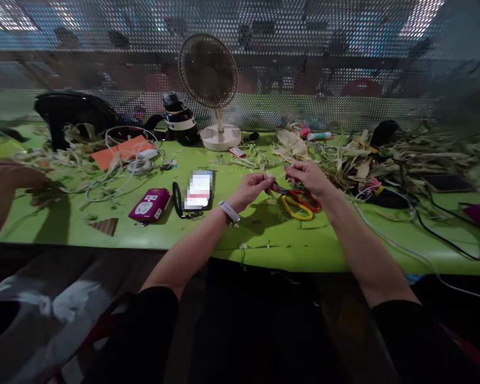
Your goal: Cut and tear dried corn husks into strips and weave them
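Note:
My left hand (251,191), a pale band on its wrist, is closed in a pinch over the table. Facing it, my right hand (309,177) pinches too, fingertips a short way off. A thin pale strip of corn husk (280,175) spans the gap between both sets of fingertips. Below the hands lie scissors (297,214) with one red and one yellow handle loop, their blades pointing toward my left hand and partly hidden by it. Husk scraps are scattered around them on the green tabletop (208,234).
Left of my hands are a phone (199,191), a magenta box (150,206) and white cables. A fan (220,136) and dark bottle (181,120) stand behind. Husk piles (358,160) and cables lie right. Another person's hand (20,176) is at far left. A perforated screen rises behind.

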Available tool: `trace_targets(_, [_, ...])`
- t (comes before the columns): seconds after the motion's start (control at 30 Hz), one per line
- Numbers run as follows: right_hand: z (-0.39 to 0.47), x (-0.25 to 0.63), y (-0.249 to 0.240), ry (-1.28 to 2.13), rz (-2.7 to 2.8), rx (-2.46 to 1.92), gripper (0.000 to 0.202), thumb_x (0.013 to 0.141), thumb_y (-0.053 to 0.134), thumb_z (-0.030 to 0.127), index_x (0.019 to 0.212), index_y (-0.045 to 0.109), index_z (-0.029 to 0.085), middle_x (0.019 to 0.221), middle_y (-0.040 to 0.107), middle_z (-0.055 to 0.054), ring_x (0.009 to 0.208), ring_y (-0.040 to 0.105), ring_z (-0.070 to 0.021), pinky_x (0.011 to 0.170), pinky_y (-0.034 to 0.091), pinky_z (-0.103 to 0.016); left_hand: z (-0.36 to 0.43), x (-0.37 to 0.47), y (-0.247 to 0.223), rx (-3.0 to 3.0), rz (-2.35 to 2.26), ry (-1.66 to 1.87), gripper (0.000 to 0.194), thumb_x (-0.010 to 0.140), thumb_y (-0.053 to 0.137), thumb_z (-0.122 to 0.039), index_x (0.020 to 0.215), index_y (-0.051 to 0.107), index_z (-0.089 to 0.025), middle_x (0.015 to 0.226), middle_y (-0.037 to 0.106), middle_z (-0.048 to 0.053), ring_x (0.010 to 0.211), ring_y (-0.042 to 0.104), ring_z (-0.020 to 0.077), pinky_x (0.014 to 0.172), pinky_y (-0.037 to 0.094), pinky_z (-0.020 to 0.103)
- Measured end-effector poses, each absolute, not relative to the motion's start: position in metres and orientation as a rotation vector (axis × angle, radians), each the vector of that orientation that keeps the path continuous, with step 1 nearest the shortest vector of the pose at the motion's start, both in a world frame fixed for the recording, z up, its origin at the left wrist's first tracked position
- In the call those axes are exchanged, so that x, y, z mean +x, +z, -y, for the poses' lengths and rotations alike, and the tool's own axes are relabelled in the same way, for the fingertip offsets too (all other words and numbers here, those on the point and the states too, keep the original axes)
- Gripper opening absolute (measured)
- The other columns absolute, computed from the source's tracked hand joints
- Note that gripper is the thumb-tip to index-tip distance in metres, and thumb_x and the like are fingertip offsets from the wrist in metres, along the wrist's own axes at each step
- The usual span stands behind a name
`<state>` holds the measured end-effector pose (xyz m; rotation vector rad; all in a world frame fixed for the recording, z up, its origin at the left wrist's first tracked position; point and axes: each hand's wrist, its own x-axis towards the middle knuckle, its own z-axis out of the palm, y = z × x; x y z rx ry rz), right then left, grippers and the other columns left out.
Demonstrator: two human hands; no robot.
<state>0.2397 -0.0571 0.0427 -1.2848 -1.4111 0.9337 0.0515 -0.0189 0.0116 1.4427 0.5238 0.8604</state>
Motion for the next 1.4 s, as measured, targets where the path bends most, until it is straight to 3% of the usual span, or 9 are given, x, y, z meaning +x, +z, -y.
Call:
trace_targets(0.17, [0.068, 0.239, 0.050, 0.192, 1.411, -1.333, 0.039, 0.077, 0.066, 0.057, 0.082, 0.062, 0.019, 0.081, 0.063, -0.005, 0.078, 0.058, -0.0180, 0.074, 0.047, -0.034, 0.017, 0.053, 0.015, 1.194, -0.538, 0.929, 0.025, 0.087, 0.060, -0.038, 0.084, 0.071, -0.016, 0.080, 0.075, 0.005, 0.069, 0.063, 0.0106, 0.062, 0.042, 0.022])
trace_targets(0.27, [0.080, 0.227, 0.054, -0.113, 1.424, -1.336, 0.033, 0.085, 0.058, 0.050, 0.072, 0.059, 0.020, 0.077, 0.062, -0.006, 0.079, 0.056, -0.0198, 0.077, 0.045, -0.035, 0.017, 0.054, 0.016, 1.079, -0.433, 1.015, 0.019, 0.087, 0.060, -0.031, 0.086, 0.070, -0.015, 0.089, 0.076, 0.006, 0.085, 0.069, 0.0135, 0.077, 0.048, 0.024])
trace_targets(0.37, [0.085, 0.207, 0.044, 0.265, 1.744, -1.399, 0.036, 0.083, 0.060, 0.050, 0.064, 0.058, 0.020, 0.066, 0.061, -0.004, 0.066, 0.055, -0.0177, 0.068, 0.044, -0.033, 0.019, 0.057, 0.016, 0.999, -0.392, 1.111, 0.011, 0.083, 0.066, -0.027, 0.085, 0.069, -0.016, 0.091, 0.076, 0.005, 0.098, 0.069, 0.0163, 0.092, 0.047, 0.028])
trace_targets(0.53, [0.076, 0.180, 0.011, 0.746, 1.656, -1.337, 0.030, 0.080, 0.061, 0.048, 0.083, 0.065, 0.018, 0.083, 0.070, -0.006, 0.072, 0.059, -0.0184, 0.069, 0.045, -0.032, 0.025, 0.058, 0.018, 0.938, -0.426, 1.122, 0.013, 0.079, 0.072, -0.026, 0.087, 0.068, -0.017, 0.093, 0.076, 0.006, 0.107, 0.068, 0.0175, 0.096, 0.047, 0.028])
trace_targets(0.9, [0.069, 0.177, -0.001, 0.925, 1.663, -1.213, 0.016, 0.075, 0.058, 0.033, 0.070, 0.060, 0.018, 0.065, 0.058, 0.000, 0.063, 0.050, -0.0138, 0.065, 0.042, -0.030, 0.025, 0.062, 0.012, 0.927, -0.418, 1.165, 0.010, 0.076, 0.074, -0.021, 0.075, 0.065, -0.016, 0.081, 0.074, 0.003, 0.096, 0.071, 0.0152, 0.084, 0.049, 0.022])
trace_targets(1.1, [0.077, 0.188, 0.015, 0.788, 1.599, -1.296, 0.026, 0.080, 0.060, 0.042, 0.069, 0.062, 0.018, 0.064, 0.059, 0.000, 0.060, 0.050, -0.0133, 0.061, 0.041, -0.028, 0.017, 0.056, 0.022, 0.816, -0.496, 1.158, 0.007, 0.082, 0.066, -0.022, 0.080, 0.064, -0.016, 0.090, 0.076, 0.005, 0.104, 0.069, 0.0178, 0.098, 0.048, 0.031])
trace_targets(1.23, [0.070, 0.204, 0.024, 0.554, 1.299, -1.274, 0.021, 0.082, 0.055, 0.038, 0.073, 0.060, 0.020, 0.075, 0.065, -0.002, 0.077, 0.059, -0.0171, 0.079, 0.047, -0.032, 0.010, 0.048, 0.031, 0.719, -0.512, 1.036, 0.022, 0.092, 0.051, -0.035, 0.092, 0.066, -0.018, 0.102, 0.076, 0.007, 0.105, 0.069, 0.0198, 0.094, 0.053, 0.035])
trace_targets(1.33, [0.062, 0.206, 0.023, 0.860, 1.248, -1.189, 0.017, 0.080, 0.055, 0.034, 0.084, 0.064, 0.021, 0.093, 0.071, -0.003, 0.095, 0.064, -0.0187, 0.096, 0.045, -0.036, 0.008, 0.045, 0.034, 0.709, -0.496, 0.991, 0.029, 0.095, 0.045, -0.037, 0.093, 0.067, -0.018, 0.106, 0.075, 0.007, 0.106, 0.068, 0.0198, 0.088, 0.056, 0.033])
trace_targets(1.4, [0.059, 0.204, 0.019, 1.151, 1.256, -1.111, 0.022, 0.081, 0.054, 0.038, 0.088, 0.066, 0.021, 0.093, 0.073, -0.004, 0.095, 0.067, -0.0190, 0.099, 0.046, -0.038, 0.008, 0.044, 0.035, 0.710, -0.493, 0.986, 0.033, 0.096, 0.042, -0.037, 0.094, 0.068, -0.017, 0.109, 0.074, 0.008, 0.108, 0.067, 0.0196, 0.086, 0.057, 0.032])
